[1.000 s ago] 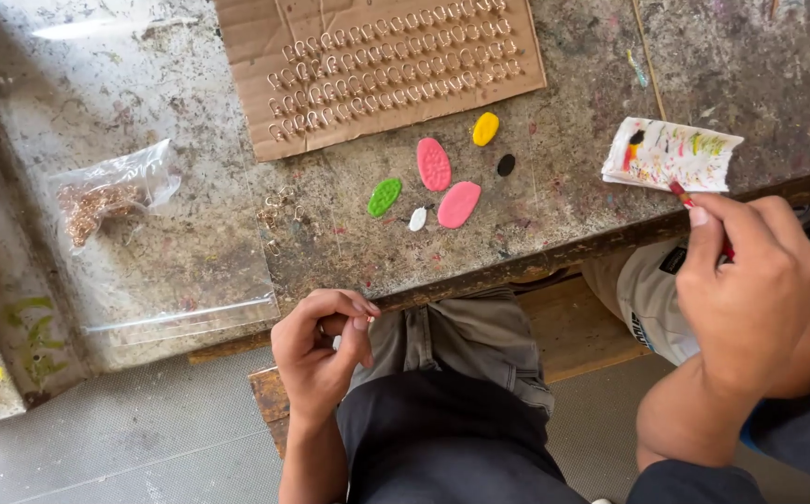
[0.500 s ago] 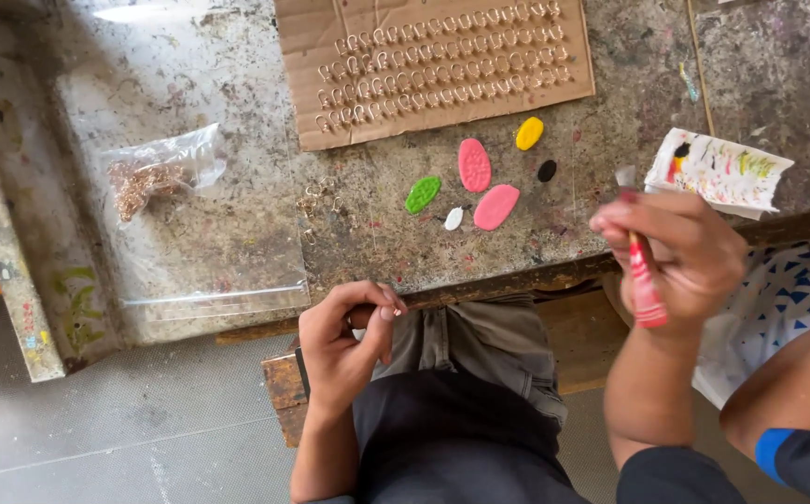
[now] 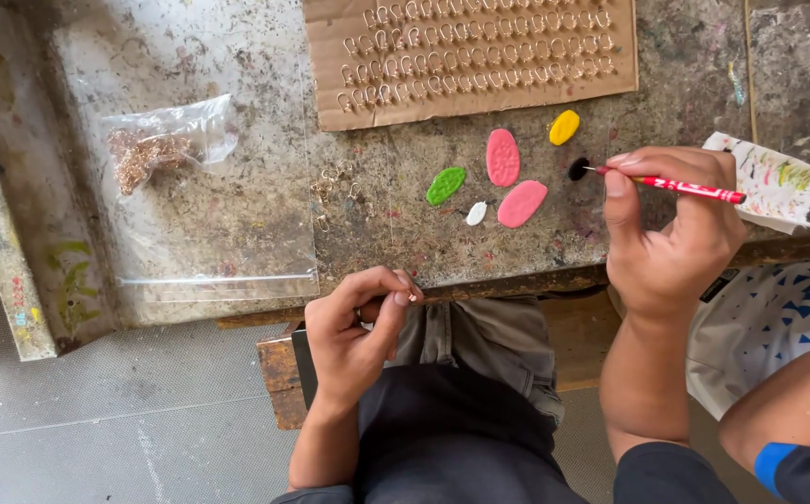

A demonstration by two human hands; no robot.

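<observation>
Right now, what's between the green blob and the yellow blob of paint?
In the head view, one pink oval blob lies between the green blob and the yellow blob.

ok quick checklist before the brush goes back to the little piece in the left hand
1. Brush gripped in right hand: ok.
2. Brush tip at the black paint blob: ok.
3. Tip loaded with paint: cannot tell.
4. Small piece pinched at left hand fingertips: ok, though too small to identify.
5. Left hand over the lap, off the table: ok.
6. Paint blobs, green, pink, yellow, apart from each other: ok.
</observation>
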